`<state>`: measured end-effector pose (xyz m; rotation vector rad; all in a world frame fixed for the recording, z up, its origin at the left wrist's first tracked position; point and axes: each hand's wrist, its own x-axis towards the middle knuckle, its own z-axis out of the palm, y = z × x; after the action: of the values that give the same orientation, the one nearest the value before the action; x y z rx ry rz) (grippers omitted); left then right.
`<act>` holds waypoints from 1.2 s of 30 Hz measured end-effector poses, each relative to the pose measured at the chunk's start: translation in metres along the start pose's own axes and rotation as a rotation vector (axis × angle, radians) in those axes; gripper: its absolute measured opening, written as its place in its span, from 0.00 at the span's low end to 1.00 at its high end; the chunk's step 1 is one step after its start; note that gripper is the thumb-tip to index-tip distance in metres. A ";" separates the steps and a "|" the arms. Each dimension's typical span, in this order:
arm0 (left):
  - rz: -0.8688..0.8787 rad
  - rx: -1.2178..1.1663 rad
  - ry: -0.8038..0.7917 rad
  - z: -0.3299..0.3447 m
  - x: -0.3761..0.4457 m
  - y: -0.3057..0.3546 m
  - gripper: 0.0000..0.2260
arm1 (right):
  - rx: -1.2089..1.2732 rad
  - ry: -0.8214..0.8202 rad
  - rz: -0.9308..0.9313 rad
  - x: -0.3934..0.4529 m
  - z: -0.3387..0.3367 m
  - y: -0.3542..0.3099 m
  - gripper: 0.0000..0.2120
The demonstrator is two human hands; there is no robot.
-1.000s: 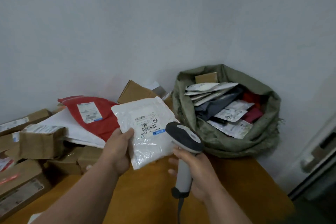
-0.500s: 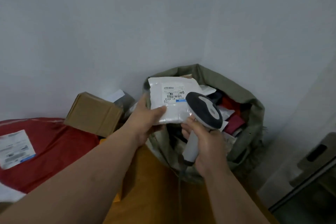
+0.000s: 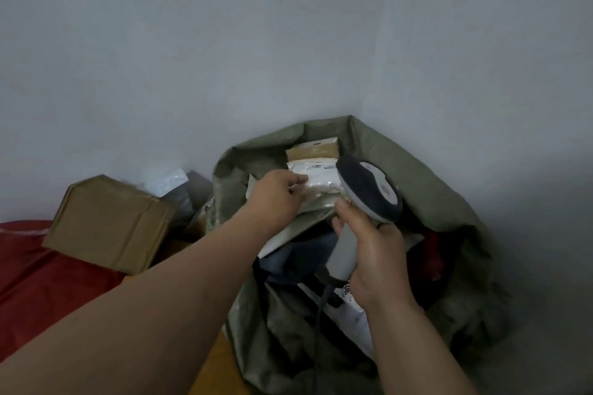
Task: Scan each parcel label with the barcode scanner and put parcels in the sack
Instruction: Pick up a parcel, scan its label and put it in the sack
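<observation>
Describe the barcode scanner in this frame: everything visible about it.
The barcode scanner is a handheld plastic unit: dark oval head with a light grey top panel and a pale grey grip. The right hand curls round the grip, holding it upright over the open sack. A dark cable hangs from its base. Its head overlaps the white parcel.

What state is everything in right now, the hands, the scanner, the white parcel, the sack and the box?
left hand: pinching white parcel
right hand: gripping scanner
white parcel: inside sack mouth, label up
scanner: upright over sack
sack: open, holding parcels
cardboard box: closed, outside sack
</observation>
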<state>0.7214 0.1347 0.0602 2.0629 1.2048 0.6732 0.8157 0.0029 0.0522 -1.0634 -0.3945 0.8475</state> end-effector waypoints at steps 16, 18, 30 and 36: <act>-0.253 -0.125 0.072 -0.069 -0.077 -0.070 0.19 | -0.146 -0.228 0.240 -0.062 0.037 0.023 0.11; -0.303 -0.148 0.113 -0.097 -0.113 -0.092 0.17 | -0.185 -0.260 0.260 -0.092 0.055 0.035 0.13; -0.643 -0.160 0.340 -0.260 -0.386 -0.267 0.18 | -0.562 -0.509 0.273 -0.322 0.169 0.158 0.06; -0.848 -0.208 0.335 -0.293 -0.496 -0.330 0.20 | -0.660 -0.575 0.330 -0.390 0.193 0.208 0.05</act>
<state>0.1113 -0.1050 -0.0454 1.1148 1.9179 0.6828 0.3562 -0.1352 -0.0025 -1.5066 -1.0536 1.3744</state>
